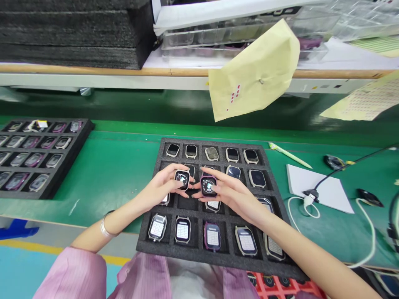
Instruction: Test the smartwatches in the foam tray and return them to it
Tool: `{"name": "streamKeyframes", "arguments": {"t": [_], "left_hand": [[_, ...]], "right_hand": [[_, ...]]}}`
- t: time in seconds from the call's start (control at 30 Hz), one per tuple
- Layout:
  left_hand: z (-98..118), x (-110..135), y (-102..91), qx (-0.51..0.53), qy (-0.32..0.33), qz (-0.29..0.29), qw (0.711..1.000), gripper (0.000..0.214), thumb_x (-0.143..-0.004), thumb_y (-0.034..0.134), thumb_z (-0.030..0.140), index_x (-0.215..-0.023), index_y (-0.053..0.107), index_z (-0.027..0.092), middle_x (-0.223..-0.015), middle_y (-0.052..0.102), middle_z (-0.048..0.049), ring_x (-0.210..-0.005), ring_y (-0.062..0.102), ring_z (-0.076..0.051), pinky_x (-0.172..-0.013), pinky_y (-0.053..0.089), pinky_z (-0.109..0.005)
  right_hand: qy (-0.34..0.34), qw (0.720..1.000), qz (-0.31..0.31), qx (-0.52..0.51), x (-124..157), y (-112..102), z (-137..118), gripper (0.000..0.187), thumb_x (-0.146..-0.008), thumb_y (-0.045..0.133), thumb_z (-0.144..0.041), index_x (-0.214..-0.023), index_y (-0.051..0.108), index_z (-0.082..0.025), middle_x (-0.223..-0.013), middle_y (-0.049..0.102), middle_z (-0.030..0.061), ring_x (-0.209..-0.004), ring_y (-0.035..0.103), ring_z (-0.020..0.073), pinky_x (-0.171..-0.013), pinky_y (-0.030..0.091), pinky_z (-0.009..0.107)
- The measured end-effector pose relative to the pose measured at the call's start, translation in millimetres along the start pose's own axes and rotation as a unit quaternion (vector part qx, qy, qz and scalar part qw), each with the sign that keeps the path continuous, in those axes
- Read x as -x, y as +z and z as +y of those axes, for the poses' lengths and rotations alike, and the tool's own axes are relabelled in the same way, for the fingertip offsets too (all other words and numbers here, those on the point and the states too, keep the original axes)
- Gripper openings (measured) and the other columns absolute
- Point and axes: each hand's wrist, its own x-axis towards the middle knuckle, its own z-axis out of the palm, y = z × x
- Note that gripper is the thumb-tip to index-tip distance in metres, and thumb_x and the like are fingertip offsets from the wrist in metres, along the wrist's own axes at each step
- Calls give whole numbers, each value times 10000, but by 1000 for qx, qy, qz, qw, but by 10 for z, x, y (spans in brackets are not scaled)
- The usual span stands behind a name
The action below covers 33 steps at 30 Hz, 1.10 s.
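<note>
– What's on the green bench?

– A black foam tray at the near edge. Each watch sits in its own pocket, so none touch. A second tray lies well to the left.

– And the hands?

– The left hand has its fingers closed on a dark watch. The right hand grips a purple watch. Both are face up, side by side, just above the tray's middle, probably so the lit screens can be read.

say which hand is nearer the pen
Right. The right hand, holding a purple watch, is left of the pen; the left hand, holding a dark watch, is farther left.
</note>
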Motion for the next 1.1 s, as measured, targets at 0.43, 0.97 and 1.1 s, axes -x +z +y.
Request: {"name": "streamKeyframes", "arguments": {"t": [0.43, 0.97, 1.1], "left_hand": [[3, 26, 7, -39, 35, -36, 998, 293, -834, 551, 141, -1123, 557, 192, -1039, 675, -75, -949, 641, -208, -742, 599, -334], [-80, 22, -11, -244, 75, 38, 966, 265, -804, 590, 113, -989, 431, 216, -793, 472, 40, -636, 485, -111, -602, 391, -243], [-61, 44, 13, -269, 81, 35, 959, 276, -746, 561, 55, -931, 425, 208, -762, 445, 46, -647, 436, -115, -607, 345, -243]], "right_hand": [[-49, 996, 3, 78, 64, 47, -30, 424, -879, 650, -232, -1289, 546, -252, -1107, 692, 71, -928, 713, 260, -849, 588, 431], [-37, 990, -46, 125, 54, 26, -21, 414, -893, 669, -270, -1295, 571, -263, -1147, 692, 59, -1066, 660, 233, -1033, 444, 456], [-23, 992, -19, 125, 52, -2, -35, 384, -799, 766, -252, -1171, 673, -237, -1065, 723, 64, -986, 690, 234, -927, 525, 396]]}}
